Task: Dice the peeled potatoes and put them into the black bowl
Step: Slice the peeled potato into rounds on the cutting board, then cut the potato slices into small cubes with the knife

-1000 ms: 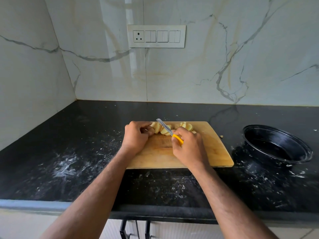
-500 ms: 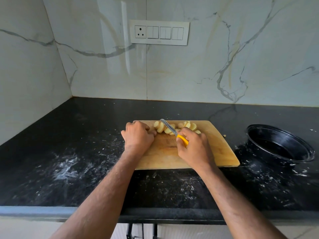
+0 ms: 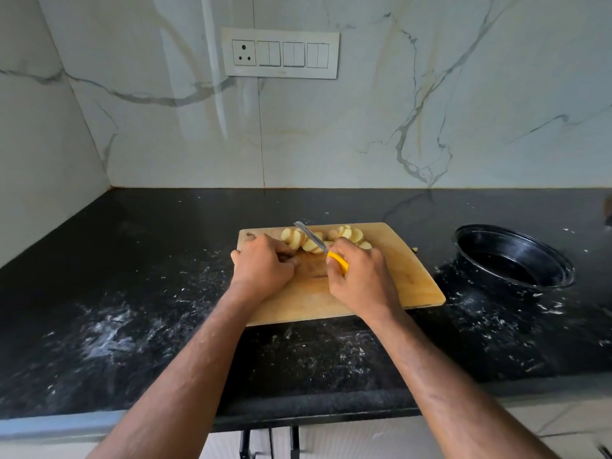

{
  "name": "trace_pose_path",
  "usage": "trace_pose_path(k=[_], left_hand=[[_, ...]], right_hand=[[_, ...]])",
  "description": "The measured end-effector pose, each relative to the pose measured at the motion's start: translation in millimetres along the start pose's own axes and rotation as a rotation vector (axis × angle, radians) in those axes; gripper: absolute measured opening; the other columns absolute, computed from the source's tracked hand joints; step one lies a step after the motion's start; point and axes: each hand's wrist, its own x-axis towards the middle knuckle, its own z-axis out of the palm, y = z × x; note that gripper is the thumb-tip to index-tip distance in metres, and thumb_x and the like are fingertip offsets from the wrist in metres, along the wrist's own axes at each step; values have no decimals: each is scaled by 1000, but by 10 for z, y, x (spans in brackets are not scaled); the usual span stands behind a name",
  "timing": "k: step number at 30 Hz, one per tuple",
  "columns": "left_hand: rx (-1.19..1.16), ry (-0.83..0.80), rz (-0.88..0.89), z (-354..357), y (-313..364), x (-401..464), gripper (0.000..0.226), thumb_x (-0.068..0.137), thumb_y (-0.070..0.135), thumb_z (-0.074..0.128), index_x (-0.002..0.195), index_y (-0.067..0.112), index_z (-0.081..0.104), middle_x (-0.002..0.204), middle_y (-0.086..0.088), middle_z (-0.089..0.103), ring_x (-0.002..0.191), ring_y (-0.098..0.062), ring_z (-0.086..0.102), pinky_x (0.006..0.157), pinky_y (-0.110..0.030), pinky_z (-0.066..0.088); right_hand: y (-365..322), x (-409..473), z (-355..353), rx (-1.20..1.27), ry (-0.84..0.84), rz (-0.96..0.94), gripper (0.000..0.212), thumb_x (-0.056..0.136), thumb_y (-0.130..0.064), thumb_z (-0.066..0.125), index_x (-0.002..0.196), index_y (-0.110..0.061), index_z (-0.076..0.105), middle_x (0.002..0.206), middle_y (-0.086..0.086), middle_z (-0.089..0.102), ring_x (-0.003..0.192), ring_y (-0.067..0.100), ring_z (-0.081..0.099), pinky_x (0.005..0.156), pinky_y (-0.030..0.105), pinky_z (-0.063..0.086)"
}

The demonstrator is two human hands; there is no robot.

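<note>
Pale yellow potato slices (image 3: 350,234) lie fanned along the far edge of a wooden cutting board (image 3: 410,279). My left hand (image 3: 265,268) sits on the board's left part, its curled fingertips against the left group of slices (image 3: 290,236). My right hand (image 3: 362,281) grips the yellow handle of a small knife (image 3: 337,262). Its blade (image 3: 309,236) points away and to the left, lying across the slices in the middle. The black bowl (image 3: 559,276) stands on the counter right of the board, with nothing visible inside.
The black stone counter (image 3: 132,260) carries white smears and specks around the board. A small potato scrap (image 3: 414,249) lies between board and bowl. Marble walls close off the back and left, and a switch panel (image 3: 280,53) hangs above.
The knife blade has stayed across the middle slices with only a small shift. My left hand has drawn slightly back from the slices toward me.
</note>
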Motion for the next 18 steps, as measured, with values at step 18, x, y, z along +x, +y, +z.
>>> trace_pose_path(k=[18], left_hand=[[-164, -103, 267, -69, 102, -270, 19, 80, 33, 81, 99, 31, 82, 84, 10, 73, 74, -11, 61, 64, -24, 47]], right_hand=[[23, -123, -167, 93, 37, -3, 7, 82, -16, 69, 87, -20, 69, 70, -6, 64, 60, 15, 53, 53, 23, 38]])
